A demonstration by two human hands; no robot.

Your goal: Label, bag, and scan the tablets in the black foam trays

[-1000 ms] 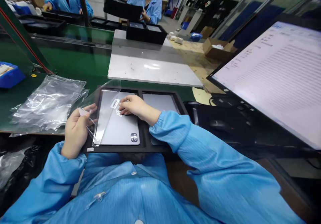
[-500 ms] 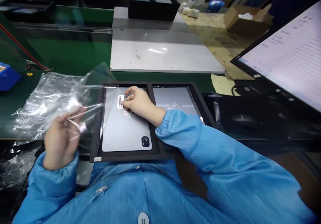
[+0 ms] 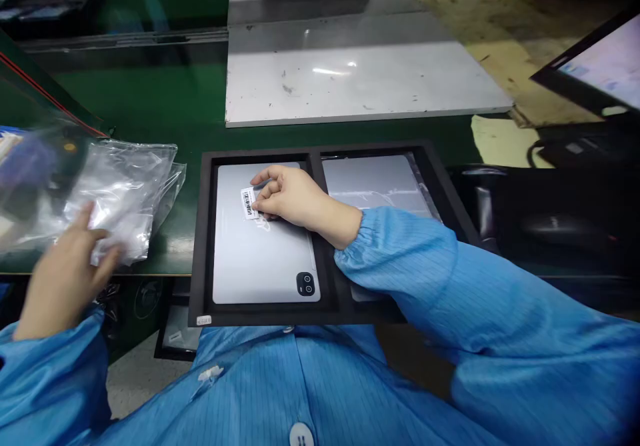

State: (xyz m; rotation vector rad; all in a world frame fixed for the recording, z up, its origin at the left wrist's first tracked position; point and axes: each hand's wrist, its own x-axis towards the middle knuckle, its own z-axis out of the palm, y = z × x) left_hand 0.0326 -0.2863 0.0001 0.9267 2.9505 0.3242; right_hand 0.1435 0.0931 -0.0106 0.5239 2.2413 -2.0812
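Observation:
A black tray (image 3: 200,233) with two compartments lies in front of me. In its left compartment a silver tablet (image 3: 260,259) lies back up, camera at its near right corner. My right hand (image 3: 290,196) rests on this tablet, fingertips pinching a small white barcode label (image 3: 249,203). A second tablet (image 3: 373,179) fills the right compartment, partly hidden by my sleeve. Off to the left, my left hand (image 3: 65,273) presses a sheet of clear film onto a pile of clear plastic bags (image 3: 125,193); the hand is blurred.
The green conveyor belt (image 3: 150,106) runs behind the tray. A grey metal plate (image 3: 350,76) lies across it. A monitor (image 3: 600,66) stands at the far right above a dark desk with cables. A blurred blue bin (image 3: 20,159) sits at the left edge.
My left hand has pulled the clear film off the left tablet and carried it left to the bag pile. My right hand stays on the label. My view has tilted down.

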